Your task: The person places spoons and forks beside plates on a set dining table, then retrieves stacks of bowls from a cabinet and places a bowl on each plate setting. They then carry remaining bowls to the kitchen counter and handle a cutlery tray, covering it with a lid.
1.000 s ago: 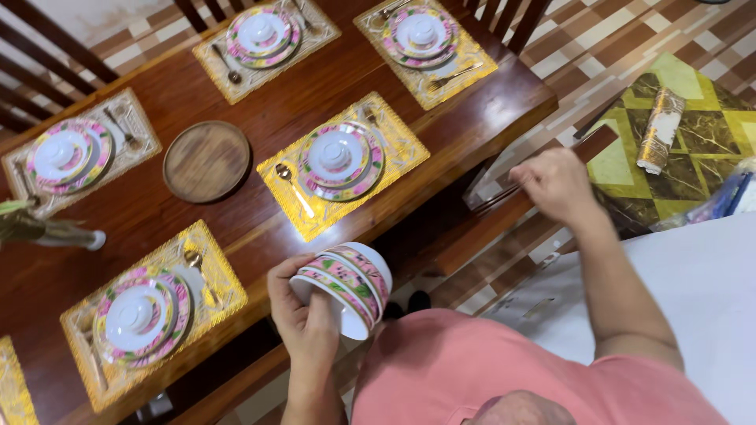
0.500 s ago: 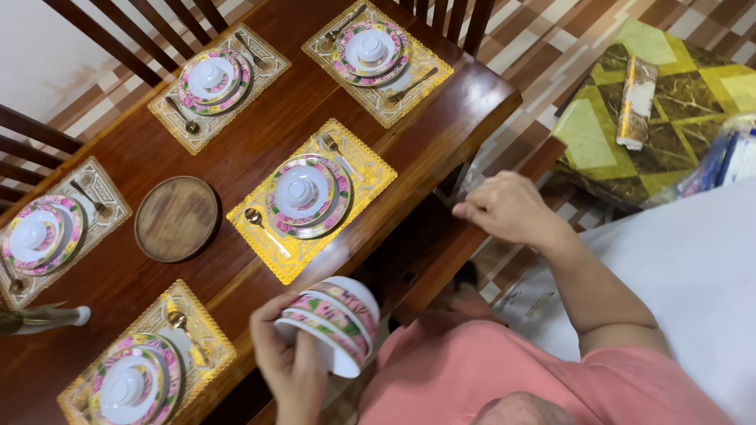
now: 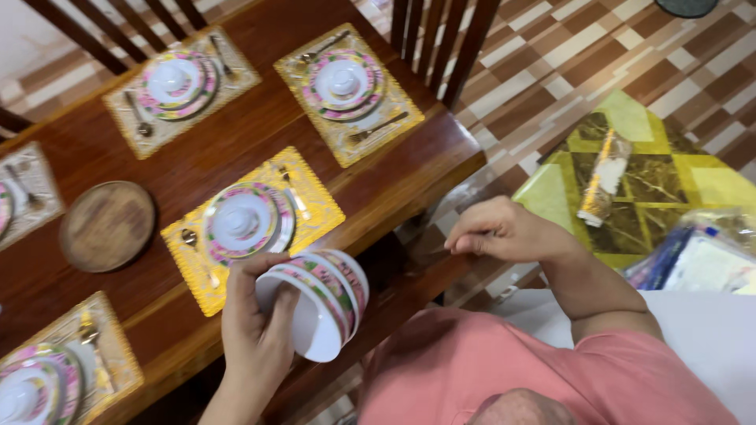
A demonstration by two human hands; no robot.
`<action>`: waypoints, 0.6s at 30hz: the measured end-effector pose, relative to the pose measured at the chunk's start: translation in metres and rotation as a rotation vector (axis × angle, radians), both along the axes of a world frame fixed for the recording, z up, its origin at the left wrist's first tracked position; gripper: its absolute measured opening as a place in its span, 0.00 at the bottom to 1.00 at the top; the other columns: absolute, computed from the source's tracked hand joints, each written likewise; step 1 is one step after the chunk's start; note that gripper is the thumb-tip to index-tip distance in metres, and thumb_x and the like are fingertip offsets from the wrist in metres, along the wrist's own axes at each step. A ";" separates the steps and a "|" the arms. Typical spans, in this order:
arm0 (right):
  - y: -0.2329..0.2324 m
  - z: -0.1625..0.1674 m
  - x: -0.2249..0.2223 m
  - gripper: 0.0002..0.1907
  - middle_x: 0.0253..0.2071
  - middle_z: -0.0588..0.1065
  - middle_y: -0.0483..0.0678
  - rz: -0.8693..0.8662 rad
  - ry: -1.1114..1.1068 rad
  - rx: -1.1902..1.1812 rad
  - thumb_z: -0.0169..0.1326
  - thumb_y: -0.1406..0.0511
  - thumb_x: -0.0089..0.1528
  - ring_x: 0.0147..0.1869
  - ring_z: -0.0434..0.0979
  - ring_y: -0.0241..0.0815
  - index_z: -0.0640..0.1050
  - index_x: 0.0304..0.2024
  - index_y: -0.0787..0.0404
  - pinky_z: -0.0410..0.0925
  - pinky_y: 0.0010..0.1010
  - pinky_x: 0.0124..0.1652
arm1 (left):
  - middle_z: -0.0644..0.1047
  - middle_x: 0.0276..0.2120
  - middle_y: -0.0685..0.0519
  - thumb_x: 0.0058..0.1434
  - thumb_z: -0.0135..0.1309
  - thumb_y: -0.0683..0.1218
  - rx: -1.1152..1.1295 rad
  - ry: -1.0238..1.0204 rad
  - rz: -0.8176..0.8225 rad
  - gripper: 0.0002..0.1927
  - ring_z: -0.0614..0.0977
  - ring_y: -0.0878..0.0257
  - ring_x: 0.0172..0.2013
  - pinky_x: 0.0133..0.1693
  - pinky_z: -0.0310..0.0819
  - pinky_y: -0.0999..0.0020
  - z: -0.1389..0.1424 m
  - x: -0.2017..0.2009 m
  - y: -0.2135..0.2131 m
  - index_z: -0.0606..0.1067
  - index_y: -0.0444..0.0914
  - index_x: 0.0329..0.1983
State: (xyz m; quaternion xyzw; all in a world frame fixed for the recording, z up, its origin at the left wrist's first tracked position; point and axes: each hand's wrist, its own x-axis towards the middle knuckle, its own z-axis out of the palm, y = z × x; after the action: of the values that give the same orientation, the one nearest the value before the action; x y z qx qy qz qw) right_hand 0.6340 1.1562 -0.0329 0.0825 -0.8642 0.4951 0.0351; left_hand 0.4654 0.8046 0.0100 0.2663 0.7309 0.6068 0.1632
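My left hand point(image 3: 256, 334) grips a stack of white bowls with floral rims point(image 3: 319, 303), held on its side over the near edge of the dark wooden table point(image 3: 236, 134). My right hand point(image 3: 504, 230) hovers off the table's right end with its fingers curled loosely; nothing shows in it. Just beyond the stack lies a yellow placemat point(image 3: 319, 208) with a floral plate and upturned bowl point(image 3: 240, 222), a spoon on its left and a fork on its right.
Further place settings sit on mats at the far left point(image 3: 175, 83), far right point(image 3: 344, 83) and near left point(image 3: 39, 386). A round wooden coaster point(image 3: 106, 226) lies left of centre. Chairs point(image 3: 441, 39) stand at the far side. A green marbled low table point(image 3: 638, 181) stands right.
The view has swung so the table sits further left. My left hand keeps the bowl stack; my right hand has drifted lower and closer to me, still off the table's end.
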 end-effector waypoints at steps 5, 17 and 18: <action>0.056 -0.023 0.019 0.18 0.34 0.83 0.47 -0.169 -0.001 -0.218 0.55 0.55 0.67 0.39 0.84 0.37 0.83 0.41 0.64 0.75 0.27 0.40 | 0.78 0.43 0.50 0.66 0.52 0.36 -0.108 0.117 -0.120 0.12 0.79 0.66 0.43 0.45 0.75 0.71 0.015 -0.004 0.087 0.70 0.34 0.52; 0.113 -0.075 0.019 0.40 0.49 0.78 0.50 -0.104 -0.158 -0.698 0.53 0.42 0.65 0.48 0.78 0.37 0.68 0.66 0.65 0.73 0.30 0.47 | 0.79 0.45 0.40 0.64 0.51 0.36 -0.189 0.344 -0.352 0.14 0.82 0.44 0.47 0.45 0.76 0.57 0.018 -0.006 0.248 0.70 0.36 0.53; 0.122 -0.073 0.013 0.43 0.51 0.77 0.51 -0.086 -0.171 -0.722 0.53 0.41 0.65 0.48 0.77 0.37 0.66 0.68 0.65 0.72 0.30 0.47 | 0.79 0.44 0.41 0.64 0.51 0.37 -0.214 0.292 -0.368 0.14 0.83 0.45 0.47 0.45 0.76 0.57 0.017 -0.004 0.264 0.70 0.36 0.53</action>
State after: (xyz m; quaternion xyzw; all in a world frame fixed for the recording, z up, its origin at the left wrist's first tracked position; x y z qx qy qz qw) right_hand 0.6472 1.2781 -0.1061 -0.0133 -0.6365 0.7711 0.0102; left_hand 0.4615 1.0682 0.0267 0.4610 0.7461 0.4409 0.1908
